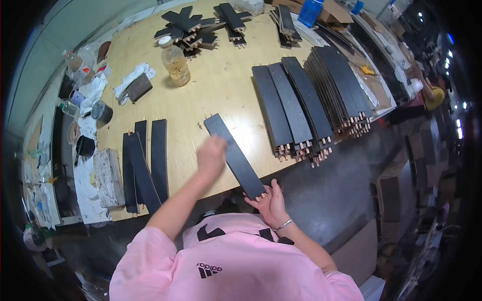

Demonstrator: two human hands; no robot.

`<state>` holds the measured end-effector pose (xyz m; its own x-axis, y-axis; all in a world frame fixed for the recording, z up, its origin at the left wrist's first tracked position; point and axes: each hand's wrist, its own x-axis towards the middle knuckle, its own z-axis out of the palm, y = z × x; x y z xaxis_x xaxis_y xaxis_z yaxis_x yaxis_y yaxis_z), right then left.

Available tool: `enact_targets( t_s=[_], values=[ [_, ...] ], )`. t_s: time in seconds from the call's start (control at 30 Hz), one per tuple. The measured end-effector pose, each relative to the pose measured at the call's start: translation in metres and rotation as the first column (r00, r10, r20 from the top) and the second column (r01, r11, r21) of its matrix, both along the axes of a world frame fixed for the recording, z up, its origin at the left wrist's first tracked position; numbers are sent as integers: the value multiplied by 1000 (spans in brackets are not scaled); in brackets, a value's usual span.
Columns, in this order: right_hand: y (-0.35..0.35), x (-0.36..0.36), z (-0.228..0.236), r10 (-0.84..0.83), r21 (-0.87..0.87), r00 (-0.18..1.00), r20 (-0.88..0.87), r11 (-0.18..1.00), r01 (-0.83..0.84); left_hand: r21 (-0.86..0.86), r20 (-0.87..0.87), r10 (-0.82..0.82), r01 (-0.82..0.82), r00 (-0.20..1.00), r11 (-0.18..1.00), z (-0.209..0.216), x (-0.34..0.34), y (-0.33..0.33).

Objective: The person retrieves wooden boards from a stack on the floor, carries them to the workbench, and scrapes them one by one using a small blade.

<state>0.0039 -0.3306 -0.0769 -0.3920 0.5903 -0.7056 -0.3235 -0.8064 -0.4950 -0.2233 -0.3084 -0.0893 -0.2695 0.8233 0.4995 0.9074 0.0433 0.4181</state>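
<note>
A long dark slat (234, 155) with pale wooden dowels at both ends lies slanted over the table's near edge. My right hand (272, 202), palm up with a bracelet at the wrist, holds its near end by the dowels. Over the slat's left edge, toward its far half, is my left hand (212, 156), closed like a fist and slightly blurred; what it grips, if anything, is hidden. To its left lie a few similar slats (158, 159), partly overlapping. Right of the held slat stand several neat stacks of slats (273, 108), their dowels facing me.
On the wooden table (221, 85) stand a jar (175, 65) with yellowish contents and a dark block (139, 88) on white cloth. Crisscrossed slats (186, 25) lie at the back. Cups, bottles and a wrapped block (108, 178) line the left edge. A person (433, 95) is far right.
</note>
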Motion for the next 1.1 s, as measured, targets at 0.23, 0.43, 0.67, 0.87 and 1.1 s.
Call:
enact_targets(
  t_s=[0.23, 0.43, 0.67, 0.87, 1.1],
  values=[
    [8, 21, -15, 57, -103, 951, -303, 990, -93, -13, 259, -401, 418, 879, 908, 17, 87, -57],
    [12, 20, -4, -22, -106, 983, -184, 994, 3, -67, 96, -107, 113, 990, 991, 13, 43, -19],
    [0, 23, -13, -24, 502, 940, 340, 850, -160, -36, 424, -290, 337, 858, 941, 16, 64, -70],
    [-12, -7, 14, -308, 507, 458, 834, 98, -857, -24, 552, 78, -78, 830, 997, 31, -35, -20],
    [-20, 6, 5, 273, 147, 951, -143, 956, -252, -46, 508, 117, -108, 853, 993, 16, -42, -6]
  ],
)
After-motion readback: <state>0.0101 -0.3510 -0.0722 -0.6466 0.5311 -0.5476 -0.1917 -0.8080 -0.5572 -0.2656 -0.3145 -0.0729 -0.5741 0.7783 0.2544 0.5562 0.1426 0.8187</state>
